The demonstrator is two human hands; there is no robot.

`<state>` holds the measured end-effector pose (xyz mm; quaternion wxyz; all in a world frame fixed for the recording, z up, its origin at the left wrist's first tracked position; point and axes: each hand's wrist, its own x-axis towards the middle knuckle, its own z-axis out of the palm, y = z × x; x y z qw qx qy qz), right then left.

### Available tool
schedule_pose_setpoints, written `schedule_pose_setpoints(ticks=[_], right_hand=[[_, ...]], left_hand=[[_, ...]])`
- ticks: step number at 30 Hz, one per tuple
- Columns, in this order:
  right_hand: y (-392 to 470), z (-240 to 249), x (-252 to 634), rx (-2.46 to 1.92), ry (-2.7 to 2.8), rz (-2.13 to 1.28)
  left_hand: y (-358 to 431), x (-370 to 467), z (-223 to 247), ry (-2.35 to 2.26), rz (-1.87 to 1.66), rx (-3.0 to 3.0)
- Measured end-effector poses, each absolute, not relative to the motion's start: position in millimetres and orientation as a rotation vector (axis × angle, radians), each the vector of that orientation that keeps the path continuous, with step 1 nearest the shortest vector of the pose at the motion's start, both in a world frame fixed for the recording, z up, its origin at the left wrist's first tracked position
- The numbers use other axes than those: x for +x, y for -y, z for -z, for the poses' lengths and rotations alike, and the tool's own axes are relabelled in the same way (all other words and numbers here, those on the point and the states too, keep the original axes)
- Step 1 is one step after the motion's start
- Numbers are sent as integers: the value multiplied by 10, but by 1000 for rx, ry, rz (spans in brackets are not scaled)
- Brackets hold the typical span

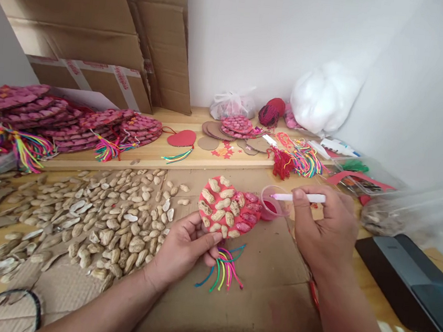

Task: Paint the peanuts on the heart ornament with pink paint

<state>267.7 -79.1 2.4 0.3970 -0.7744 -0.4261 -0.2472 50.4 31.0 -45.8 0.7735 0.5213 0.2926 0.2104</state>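
Note:
My left hand (193, 239) grips the lower edge of a red heart-shaped card (221, 202) covered with glued-on peanuts. Peanuts on its right side are painted pink; those at the left keep their tan shells. Below the card hangs a tassel of bright cords (226, 269). In my right hand (321, 229) is a white-handled paintbrush (305, 198), held between thumb and fingers, its tip over a clear plastic cup (266, 213) of pink paint. The cup stands just right of the card.
Loose peanuts (131, 230) spread over cardboard at the left. Stacked pink peanut pieces (56, 117) line the shelf behind, near a red heart cutout (181, 137) and colourful cords (305, 159). A phone on a dark stand (415, 281) is at the right.

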Motion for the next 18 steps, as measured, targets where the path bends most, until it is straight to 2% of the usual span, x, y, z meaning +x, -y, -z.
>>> schedule_pose_setpoints(ticks=[18], right_hand=[[704, 131, 2753, -2118, 1125, 491]], left_hand=[[-326, 501, 482, -628, -447, 1153]])
